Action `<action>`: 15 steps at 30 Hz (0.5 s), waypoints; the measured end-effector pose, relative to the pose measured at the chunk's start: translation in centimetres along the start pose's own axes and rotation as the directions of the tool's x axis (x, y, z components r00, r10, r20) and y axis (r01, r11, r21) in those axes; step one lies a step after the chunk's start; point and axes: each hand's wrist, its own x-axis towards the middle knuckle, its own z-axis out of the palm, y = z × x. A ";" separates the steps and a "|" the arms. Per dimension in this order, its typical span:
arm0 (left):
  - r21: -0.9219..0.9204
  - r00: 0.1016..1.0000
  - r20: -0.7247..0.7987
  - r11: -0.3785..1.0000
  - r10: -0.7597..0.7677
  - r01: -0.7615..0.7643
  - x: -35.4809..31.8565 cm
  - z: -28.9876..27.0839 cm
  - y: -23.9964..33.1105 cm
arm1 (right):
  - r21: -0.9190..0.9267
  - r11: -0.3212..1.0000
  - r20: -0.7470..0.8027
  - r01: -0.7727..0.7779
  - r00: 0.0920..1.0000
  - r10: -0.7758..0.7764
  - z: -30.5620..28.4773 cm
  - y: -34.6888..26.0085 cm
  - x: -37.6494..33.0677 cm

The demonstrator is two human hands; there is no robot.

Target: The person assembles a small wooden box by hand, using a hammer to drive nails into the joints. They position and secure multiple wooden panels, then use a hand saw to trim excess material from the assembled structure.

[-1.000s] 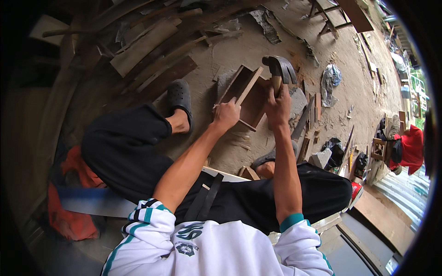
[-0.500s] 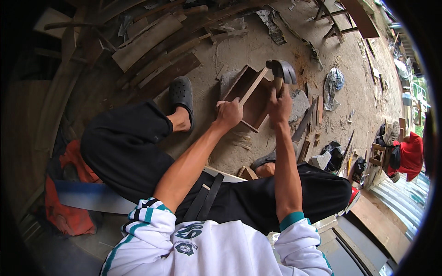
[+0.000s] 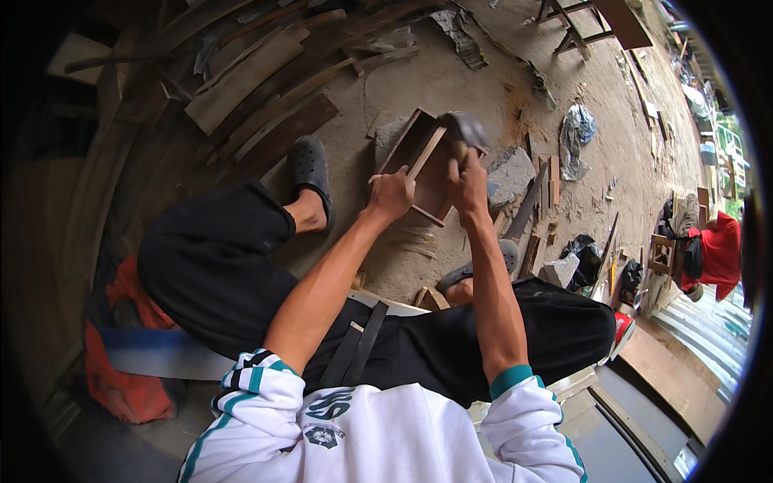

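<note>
My right hand [image 3: 467,179] is closed round the short wooden handle of a claw hammer. The dark hammer head [image 3: 462,129], smeared by motion, is over the far end of a wooden strip [image 3: 428,151]. My left hand [image 3: 391,195] grips the near end of this pale-edged strip. The strip lies across a shallow brown wooden box [image 3: 435,181], set tilted on the ground between my feet. Under the box's far left side shows part of a grey block [image 3: 388,137]. My hands hide some of the box's rim.
A handsaw [image 3: 527,201] and wood offcuts lie right of the box, by a grey stone block [image 3: 510,175]. Boards [image 3: 245,80] are piled at the far left. A crumpled plastic bag [image 3: 576,137] lies farther right. A person in red [image 3: 715,253] is at the right.
The hammer and my right hand have moved left, bringing the head over the strip's end. The whole view has shifted slightly. My left hand keeps its grip on the strip.
</note>
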 end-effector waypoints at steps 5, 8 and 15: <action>-0.036 0.999 -0.041 0.999 0.007 -0.008 -0.1 0.1 -0.5 | -0.025 1.000 0.043 -0.007 0.999 0.008 -1.0 -1.3 0.3; -0.061 0.999 0.047 0.998 -0.026 0.029 -0.1 -0.3 -0.3 | 0.022 0.998 -0.024 -0.065 0.998 0.066 -1.1 -1.5 -0.6; -0.065 0.991 0.110 0.994 -0.076 0.084 0.1 -1.3 0.7 | 0.149 0.987 -0.184 -0.062 0.979 0.089 -0.1 0.8 -2.2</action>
